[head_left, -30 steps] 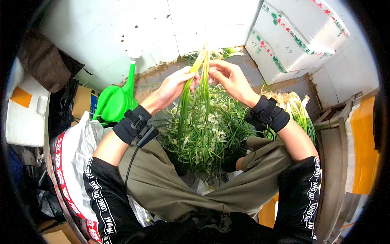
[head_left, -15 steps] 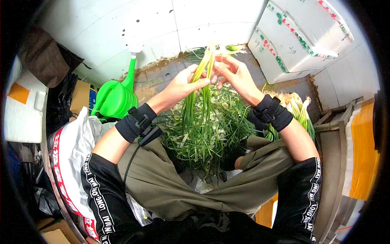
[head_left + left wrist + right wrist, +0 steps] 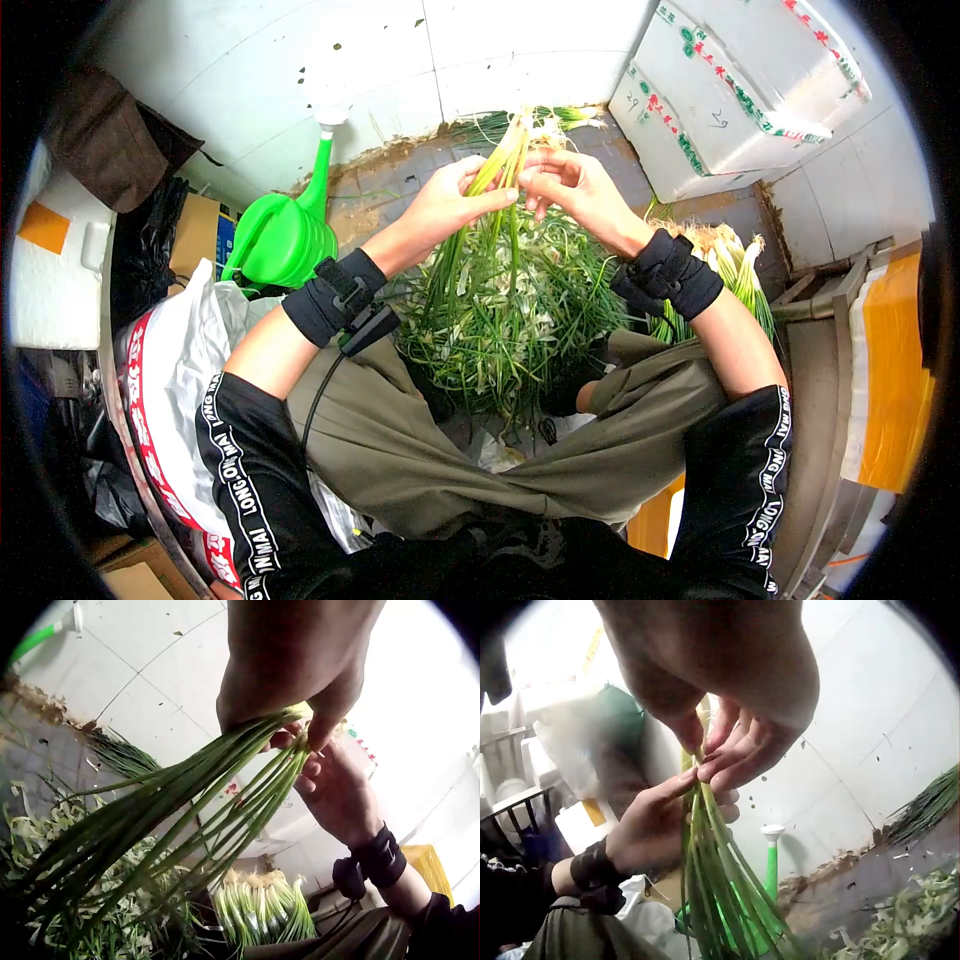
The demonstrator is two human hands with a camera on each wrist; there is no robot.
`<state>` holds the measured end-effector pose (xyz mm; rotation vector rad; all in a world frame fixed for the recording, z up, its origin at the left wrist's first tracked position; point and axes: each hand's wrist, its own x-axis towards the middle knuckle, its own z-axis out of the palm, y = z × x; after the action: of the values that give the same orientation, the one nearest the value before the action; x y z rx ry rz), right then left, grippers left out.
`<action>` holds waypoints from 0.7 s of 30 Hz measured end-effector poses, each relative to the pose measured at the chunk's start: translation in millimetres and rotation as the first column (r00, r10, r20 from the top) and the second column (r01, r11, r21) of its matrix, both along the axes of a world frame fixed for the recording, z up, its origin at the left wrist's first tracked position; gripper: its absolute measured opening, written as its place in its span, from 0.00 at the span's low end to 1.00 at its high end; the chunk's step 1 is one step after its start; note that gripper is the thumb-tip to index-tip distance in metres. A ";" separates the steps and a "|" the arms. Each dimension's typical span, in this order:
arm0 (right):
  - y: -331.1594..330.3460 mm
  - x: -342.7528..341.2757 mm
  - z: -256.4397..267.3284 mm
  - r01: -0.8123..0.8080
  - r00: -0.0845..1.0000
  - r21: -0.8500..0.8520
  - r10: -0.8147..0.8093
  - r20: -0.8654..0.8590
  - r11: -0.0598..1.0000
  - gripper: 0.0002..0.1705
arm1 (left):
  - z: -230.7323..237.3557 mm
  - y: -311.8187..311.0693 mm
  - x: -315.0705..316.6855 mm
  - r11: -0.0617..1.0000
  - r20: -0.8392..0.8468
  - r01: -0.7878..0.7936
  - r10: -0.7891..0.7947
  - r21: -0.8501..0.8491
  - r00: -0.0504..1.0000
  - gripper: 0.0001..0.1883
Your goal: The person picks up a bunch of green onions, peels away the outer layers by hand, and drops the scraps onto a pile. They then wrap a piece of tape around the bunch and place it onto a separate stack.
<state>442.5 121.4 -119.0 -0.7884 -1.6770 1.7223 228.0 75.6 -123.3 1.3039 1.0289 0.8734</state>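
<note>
My left hand [image 3: 447,203] grips a small bunch of green onions [image 3: 487,235] over the heap, thumb across the stalks. White ends point up and away; long green leaves hang down, spreading wide in the left wrist view. Right beside it, my right hand [image 3: 583,197] pinches a stalk of the same bunch between thumb and fingers, just below the white ends. In the right wrist view the fingertips [image 3: 721,780] of both hands meet at the stalks. Below lies a heap of loose green leaves and pale peelings [image 3: 520,330], between the person's legs.
Green onions with roots [image 3: 740,270] lie bundled at the right, and more [image 3: 575,118] lie by the back wall. White foam boxes [image 3: 690,130] are stacked at back right. A green watering can [image 3: 290,245] stands at left, near a white plastic sack [image 3: 185,370].
The left thumb has come across the bunch, and both hands have shifted slightly right with it. The right fingers have moved from the side of the stalks to pinch near the white ends.
</note>
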 end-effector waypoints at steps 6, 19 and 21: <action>4.3 1.8 -3.4 0.001 1.000 0.025 -0.002 0.015 1.000 0.15 | 1.2 0.7 -2.4 1.000 0.033 0.009 -0.008 -0.014 0.999 0.15; -1.7 -0.2 -0.6 -0.030 0.996 -0.016 0.029 -0.081 0.999 0.17 | -3.5 4.7 -6.5 1.000 -0.003 -0.015 0.015 0.012 1.000 0.20; -3.4 -1.2 1.9 -0.048 0.994 -0.052 0.043 -0.097 0.997 0.18 | -5.0 5.2 -6.5 1.000 -0.004 -0.013 0.013 0.001 1.000 0.21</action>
<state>441.4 118.0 -117.1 -0.6858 -1.6008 1.8146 221.5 80.7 -128.4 1.3015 1.0409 0.8821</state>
